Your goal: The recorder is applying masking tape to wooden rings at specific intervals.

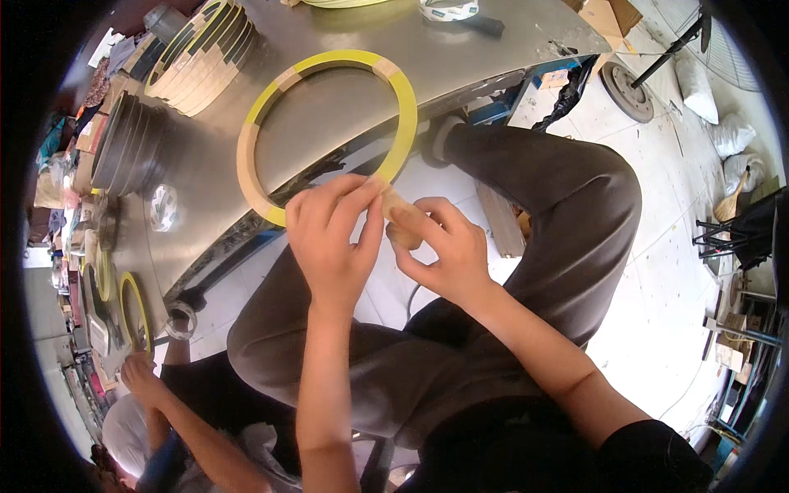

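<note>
One yellow-and-tan ring here, lying partly on the metal surface and jutting past its near edge! Two hands on the job: the left hand pinches the ring's near side, the right hand grips one tan tape roll just beside it, with one strip stretching to the ring. Two stacks over to the left, one mostly tan stack, one black stack, and at the far side, one white roll!
</note>
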The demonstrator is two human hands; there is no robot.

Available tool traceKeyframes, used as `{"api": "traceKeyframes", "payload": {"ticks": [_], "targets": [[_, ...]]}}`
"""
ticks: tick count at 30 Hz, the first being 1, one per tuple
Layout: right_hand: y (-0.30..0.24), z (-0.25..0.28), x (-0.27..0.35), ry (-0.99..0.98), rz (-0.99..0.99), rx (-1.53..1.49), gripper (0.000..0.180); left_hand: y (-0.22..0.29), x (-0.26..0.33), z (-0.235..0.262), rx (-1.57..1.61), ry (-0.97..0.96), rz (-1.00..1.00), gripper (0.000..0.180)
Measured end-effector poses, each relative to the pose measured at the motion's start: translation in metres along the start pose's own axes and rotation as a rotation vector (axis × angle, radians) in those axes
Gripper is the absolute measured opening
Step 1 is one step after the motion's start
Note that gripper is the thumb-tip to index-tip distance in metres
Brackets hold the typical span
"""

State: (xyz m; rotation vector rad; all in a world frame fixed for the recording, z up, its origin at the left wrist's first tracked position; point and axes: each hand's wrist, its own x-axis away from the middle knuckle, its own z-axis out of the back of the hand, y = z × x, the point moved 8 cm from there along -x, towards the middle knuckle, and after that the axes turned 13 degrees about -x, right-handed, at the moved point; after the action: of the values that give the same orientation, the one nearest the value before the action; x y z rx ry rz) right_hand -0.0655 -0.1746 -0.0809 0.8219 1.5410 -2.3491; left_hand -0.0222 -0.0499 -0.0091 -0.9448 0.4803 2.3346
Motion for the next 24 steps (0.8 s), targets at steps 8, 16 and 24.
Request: {"api": "traceKeyframes", "payload": {"ticks": [8,16,24], "targets": [[0.018,-0.018,-0.006,-0.04,-0.041,0.022,0.038,-0.003,-0.001,-0.008,0.034,-0.047,0.052,0.017],[0.017,-0.024,-0.014,-0.033,-0.062,0.004,0.034,0.0,0.0,-0.005,-0.05,-0.016,0.08,0.016],[0.024,-0.025,-0.009,-0.052,-0.092,-0.031,0.037,0.003,0.002,-0.008,-0.076,-0.053,0.007,0.022]]}}
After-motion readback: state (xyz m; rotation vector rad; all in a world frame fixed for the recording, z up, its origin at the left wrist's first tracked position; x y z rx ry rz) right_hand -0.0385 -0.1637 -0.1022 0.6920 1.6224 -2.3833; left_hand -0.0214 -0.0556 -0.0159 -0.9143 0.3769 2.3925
